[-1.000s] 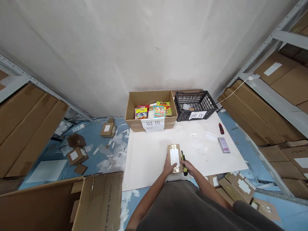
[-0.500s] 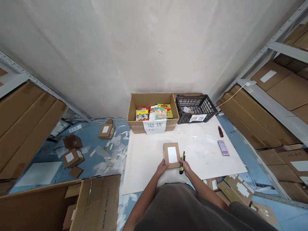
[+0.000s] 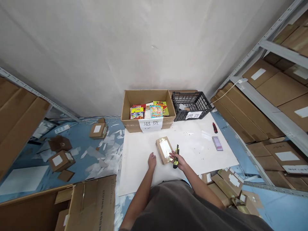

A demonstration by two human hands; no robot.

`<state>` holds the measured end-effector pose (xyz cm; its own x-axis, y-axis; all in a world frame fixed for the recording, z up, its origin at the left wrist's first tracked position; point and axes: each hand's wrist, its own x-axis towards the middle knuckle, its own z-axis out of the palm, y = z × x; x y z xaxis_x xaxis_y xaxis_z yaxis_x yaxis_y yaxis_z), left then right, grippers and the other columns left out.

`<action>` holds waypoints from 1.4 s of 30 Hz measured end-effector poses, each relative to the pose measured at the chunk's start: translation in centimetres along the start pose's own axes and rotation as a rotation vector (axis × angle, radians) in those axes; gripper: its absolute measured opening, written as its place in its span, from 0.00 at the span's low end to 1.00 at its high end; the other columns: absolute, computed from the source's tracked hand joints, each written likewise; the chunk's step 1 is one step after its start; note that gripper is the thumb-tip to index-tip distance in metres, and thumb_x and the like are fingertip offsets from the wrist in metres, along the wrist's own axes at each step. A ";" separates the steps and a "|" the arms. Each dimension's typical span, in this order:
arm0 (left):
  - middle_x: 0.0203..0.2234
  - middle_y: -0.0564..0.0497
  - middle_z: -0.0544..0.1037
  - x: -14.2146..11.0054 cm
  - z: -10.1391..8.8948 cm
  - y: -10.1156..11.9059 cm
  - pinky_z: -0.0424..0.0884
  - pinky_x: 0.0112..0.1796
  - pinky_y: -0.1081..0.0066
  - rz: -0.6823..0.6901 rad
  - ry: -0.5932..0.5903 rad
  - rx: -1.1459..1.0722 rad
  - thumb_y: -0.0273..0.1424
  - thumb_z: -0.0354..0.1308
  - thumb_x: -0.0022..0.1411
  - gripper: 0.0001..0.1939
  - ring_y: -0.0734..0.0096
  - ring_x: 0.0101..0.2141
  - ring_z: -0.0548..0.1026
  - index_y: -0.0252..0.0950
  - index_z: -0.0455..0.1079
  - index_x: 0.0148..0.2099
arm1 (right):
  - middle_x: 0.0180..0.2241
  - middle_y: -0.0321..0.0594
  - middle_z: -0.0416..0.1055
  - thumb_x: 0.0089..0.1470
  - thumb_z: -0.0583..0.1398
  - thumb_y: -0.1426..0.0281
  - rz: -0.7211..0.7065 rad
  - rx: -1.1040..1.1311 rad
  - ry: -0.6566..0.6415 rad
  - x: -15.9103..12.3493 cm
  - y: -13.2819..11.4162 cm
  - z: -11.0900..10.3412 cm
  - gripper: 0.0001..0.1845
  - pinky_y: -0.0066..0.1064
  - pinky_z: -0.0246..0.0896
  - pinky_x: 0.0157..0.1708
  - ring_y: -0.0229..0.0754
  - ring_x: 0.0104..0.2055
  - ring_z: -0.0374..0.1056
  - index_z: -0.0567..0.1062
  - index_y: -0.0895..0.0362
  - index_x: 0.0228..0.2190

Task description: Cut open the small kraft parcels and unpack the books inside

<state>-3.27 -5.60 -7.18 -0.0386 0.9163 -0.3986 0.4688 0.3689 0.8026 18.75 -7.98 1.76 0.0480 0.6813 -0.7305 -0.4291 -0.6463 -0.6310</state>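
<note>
A small brown cardboard box [image 3: 165, 148] with a white label under shiny clear tape lies tilted on the white table [image 3: 137, 173]. My right hand [image 3: 180, 161] grips a yellow and black box cutter [image 3: 176, 157], and its fingertips reach the box's right edge. To the left of the box, apart from it, my left hand [image 3: 151, 160] rests loosely over the table, fingers a little bent and nothing visible in them.
Behind stand a carton of colourful books [image 3: 146, 123] and a black plastic crate [image 3: 191, 107]. A red and black cutter [image 3: 215, 127] lies at the right. An open carton [image 3: 93, 202] is at lower left. Paper scraps and boxes litter the floor; shelves flank both sides.
My left hand has let go of the box and moved left. The box has turned anticlockwise and tilted. My right hand still holds the box cutter. The view has shifted slightly.
</note>
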 end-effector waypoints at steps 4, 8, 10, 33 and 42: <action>0.71 0.41 0.59 2.3 -2.3 2.6 0.59 0.65 0.53 0.230 -0.011 0.169 0.43 0.55 0.65 0.36 0.52 0.69 0.58 0.38 0.56 0.72 | 0.33 0.42 0.79 0.53 0.63 0.68 0.038 -0.124 -0.058 0.3 0.0 -0.9 0.21 0.30 0.71 0.29 0.42 0.31 0.76 0.74 0.58 0.49; 0.75 0.43 0.42 3.6 -2.9 5.6 0.57 0.65 0.49 0.353 -0.301 0.473 0.46 0.72 0.44 0.61 0.39 0.72 0.43 0.42 0.48 0.75 | 0.20 0.31 0.71 0.52 0.63 0.68 -0.076 -0.537 -0.025 0.9 -1.4 -0.6 0.22 0.28 0.63 0.20 0.39 0.16 0.66 0.74 0.59 0.49; 0.76 0.44 0.37 3.9 -2.5 6.4 0.58 0.63 0.47 0.306 -0.351 0.561 0.46 0.74 0.41 0.63 0.33 0.72 0.42 0.43 0.48 0.75 | 0.21 0.30 0.73 0.52 0.62 0.69 -0.186 -0.720 0.014 1.3 -2.3 0.5 0.31 0.30 0.65 0.22 0.40 0.16 0.68 0.68 0.56 0.58; 0.76 0.49 0.35 3.4 -1.4 7.8 0.65 0.55 0.41 0.192 -0.323 0.748 0.45 0.73 0.44 0.60 0.25 0.67 0.50 0.51 0.49 0.75 | 0.50 0.52 0.76 0.51 0.67 0.76 -0.185 -1.525 0.099 4.4 -5.7 9.6 0.45 0.40 0.70 0.44 0.57 0.50 0.76 0.60 0.49 0.68; 0.76 0.58 0.36 2.0 -3.4 8.8 0.70 0.52 0.54 0.214 -0.321 0.808 0.55 0.69 0.48 0.61 0.38 0.64 0.58 0.57 0.39 0.76 | 0.49 0.55 0.74 0.55 0.69 0.61 0.067 -1.616 0.008 -0.4 -4.8 7.7 0.34 0.34 0.72 0.22 0.47 0.27 0.78 0.64 0.54 0.58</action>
<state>-2.23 0.06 0.58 0.3126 0.8205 -0.4786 0.9208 -0.1380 0.3649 13.79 -2.52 7.08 0.0762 0.6402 -0.7644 0.9176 -0.3449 -0.1974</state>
